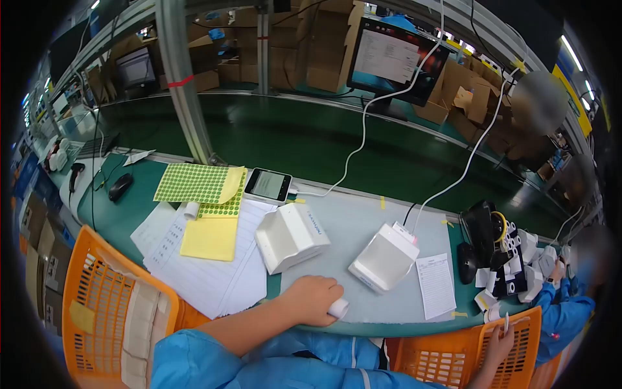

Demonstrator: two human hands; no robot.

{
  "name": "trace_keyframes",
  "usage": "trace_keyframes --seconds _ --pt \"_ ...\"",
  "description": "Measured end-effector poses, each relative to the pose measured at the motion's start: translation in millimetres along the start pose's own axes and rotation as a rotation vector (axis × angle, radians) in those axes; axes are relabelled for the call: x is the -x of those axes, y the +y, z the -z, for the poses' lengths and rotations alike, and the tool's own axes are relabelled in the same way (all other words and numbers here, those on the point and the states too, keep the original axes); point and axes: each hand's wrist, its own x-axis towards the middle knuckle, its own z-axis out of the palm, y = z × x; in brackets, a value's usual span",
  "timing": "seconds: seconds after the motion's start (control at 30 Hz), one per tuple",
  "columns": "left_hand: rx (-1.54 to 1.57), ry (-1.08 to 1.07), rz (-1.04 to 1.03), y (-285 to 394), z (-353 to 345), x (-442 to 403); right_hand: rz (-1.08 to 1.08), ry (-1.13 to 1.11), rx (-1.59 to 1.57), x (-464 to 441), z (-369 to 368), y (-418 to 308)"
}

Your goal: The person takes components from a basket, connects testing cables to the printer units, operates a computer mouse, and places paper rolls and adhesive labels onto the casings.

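Observation:
My left hand (312,299) rests near the front edge of the grey mat, fingers closed round a small white cylindrical piece (338,308). At the far right, over an orange basket, my right hand (499,343) pinches a thin white piece (506,320); its kind is too small to make out. Beyond my left hand a white cradle-shaped device (291,236) lies on the mat. Another white device (385,258), with a cable at its back, stands to the right. A printed sheet (437,285) lies beside it.
Yellow sheets with green round stickers (194,183), papers (214,279) and a handheld terminal (267,186) lie at left. Orange baskets (170,305) flank me. A black mouse (466,262) and piled white devices (518,259) sit at right, near a co-worker's blue sleeve (560,318).

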Motion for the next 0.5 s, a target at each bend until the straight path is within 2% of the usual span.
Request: trace_keyframes --seconds 0.1,0.2,0.27,0.37,0.43,0.5 --pt "-0.049 0.044 0.091 6.9 0.9 0.7 0.026 -0.023 0.116 14.4 12.5 -15.5" --pt "-0.052 0.089 0.158 7.4 -0.8 -0.1 0.152 0.118 0.047 18.7 6.1 -3.6" --pt "-0.044 0.098 0.214 5.6 -1.9 2.8 0.163 0.091 0.058 14.9 8.0 1.5" --pt "-0.064 0.028 0.258 8.7 3.8 1.0 0.177 0.074 0.048 11.4 6.7 10.5" --pt "-0.105 -0.032 0.261 10.0 6.4 0.6 0.102 0.057 0.020 10.3 12.9 12.8" --pt "-0.071 0.035 0.260 8.6 3.9 0.9 -0.031 0.015 -0.045 2.9 21.7 7.0"
